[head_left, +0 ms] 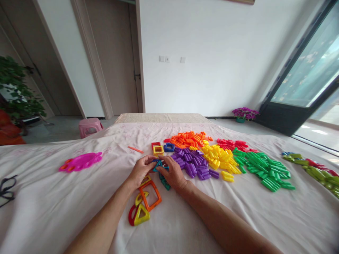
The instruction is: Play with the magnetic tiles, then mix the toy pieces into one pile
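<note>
Both of my hands meet over the middle of the cloth, fingers closed around blue and teal magnetic tiles (157, 165). My left hand (141, 170) pinches them from the left. From the right, my right hand (173, 173) grips them, its thumb against a teal edge. Fingers partly hide the tiles, so their full shape cannot be made out. Just below lie an orange square tile (159, 197), a yellow triangle tile (142, 215) and a red curved tile (131, 215). Behind my hands sit stacked yellow square tiles (158, 150), red tiles (155, 144) and blue tiles (169, 147).
Piles of purple (190, 163), orange (189, 139), yellow (219, 157) and green plastic pieces (265, 169) spread to the right. A magenta plastic piece (86, 161) and black glasses (7, 188) lie left. A pink stool (90, 126) stands beyond the cloth.
</note>
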The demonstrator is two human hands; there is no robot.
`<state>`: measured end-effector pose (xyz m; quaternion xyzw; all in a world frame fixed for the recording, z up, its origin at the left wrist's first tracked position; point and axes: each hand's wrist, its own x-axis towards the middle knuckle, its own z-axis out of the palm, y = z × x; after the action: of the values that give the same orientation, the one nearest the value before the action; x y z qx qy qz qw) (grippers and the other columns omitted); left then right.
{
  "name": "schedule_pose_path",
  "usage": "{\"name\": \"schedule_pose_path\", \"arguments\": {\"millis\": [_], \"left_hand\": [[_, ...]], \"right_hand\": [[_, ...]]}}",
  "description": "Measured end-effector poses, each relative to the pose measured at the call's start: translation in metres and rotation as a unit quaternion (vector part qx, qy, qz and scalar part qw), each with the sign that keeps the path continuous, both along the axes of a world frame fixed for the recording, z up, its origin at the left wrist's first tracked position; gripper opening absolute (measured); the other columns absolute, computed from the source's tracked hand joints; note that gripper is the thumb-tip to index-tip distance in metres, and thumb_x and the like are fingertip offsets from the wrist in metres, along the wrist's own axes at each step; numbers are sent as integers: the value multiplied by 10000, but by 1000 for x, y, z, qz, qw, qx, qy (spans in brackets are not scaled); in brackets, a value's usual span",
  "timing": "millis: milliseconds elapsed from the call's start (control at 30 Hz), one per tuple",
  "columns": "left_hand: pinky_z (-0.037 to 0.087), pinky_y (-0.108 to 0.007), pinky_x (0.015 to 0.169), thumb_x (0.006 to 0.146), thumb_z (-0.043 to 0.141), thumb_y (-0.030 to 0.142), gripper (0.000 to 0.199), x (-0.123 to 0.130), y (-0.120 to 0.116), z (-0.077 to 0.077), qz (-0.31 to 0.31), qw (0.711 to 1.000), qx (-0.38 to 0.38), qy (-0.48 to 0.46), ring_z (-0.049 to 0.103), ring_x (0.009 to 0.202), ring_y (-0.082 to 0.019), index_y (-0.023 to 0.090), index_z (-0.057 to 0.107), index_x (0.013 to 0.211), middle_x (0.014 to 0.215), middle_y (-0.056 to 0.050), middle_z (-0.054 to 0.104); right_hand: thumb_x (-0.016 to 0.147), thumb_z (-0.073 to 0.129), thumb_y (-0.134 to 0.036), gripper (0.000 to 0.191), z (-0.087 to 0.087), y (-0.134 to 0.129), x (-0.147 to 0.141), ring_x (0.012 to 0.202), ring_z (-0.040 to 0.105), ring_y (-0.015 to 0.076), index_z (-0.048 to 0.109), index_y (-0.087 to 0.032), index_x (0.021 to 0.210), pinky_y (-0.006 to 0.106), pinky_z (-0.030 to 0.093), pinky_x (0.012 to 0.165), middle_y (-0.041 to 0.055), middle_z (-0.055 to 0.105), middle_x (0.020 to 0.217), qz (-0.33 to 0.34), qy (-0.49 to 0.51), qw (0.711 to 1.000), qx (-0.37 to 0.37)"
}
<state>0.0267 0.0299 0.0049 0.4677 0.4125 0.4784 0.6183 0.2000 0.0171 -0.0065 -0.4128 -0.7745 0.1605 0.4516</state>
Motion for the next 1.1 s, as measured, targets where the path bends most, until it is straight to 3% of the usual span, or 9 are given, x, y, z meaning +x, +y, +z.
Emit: {"name": "schedule_pose_path", "arguments": {"millis": [267,700,967,1100], "left_hand": [[533,-237,668,673,792,298,403,1,2,-4,25,999,-23,-39,686,739,-153,147,627,1008,902,-65,712],[541,-257,702,746,729,319,372,2,-1,-1,-14,1000,-4,-24,671,840,-169,149,629,1062,1000,-84,701],[525,-256,716,703,770,348,415,3,1,-7,-13,1000,21,-18,659,844,-169,139,609,1023,951,-79,695],[517,-255,735,680,787,344,425,4,1,-5,-5,999,20,-26,665,843,-169,144,603,1008,943,-73,699]], "right_hand": [[816,679,-335,534,4,-2,-1,1104,569,223,511,-227,1311,370,468,960,84,583,1227,18,-36,999,3],[842,594,-233,601,-2,-2,-1,1193,522,238,399,-192,1410,395,446,1006,123,521,1318,3,-74,997,17],[805,582,-161,642,6,-4,0,1195,506,213,401,-247,1415,362,435,1012,84,501,1327,67,-71,995,26],[794,664,-269,663,10,-6,-1,1196,505,221,410,-254,1406,360,429,1011,77,507,1326,60,-80,995,28]]}}
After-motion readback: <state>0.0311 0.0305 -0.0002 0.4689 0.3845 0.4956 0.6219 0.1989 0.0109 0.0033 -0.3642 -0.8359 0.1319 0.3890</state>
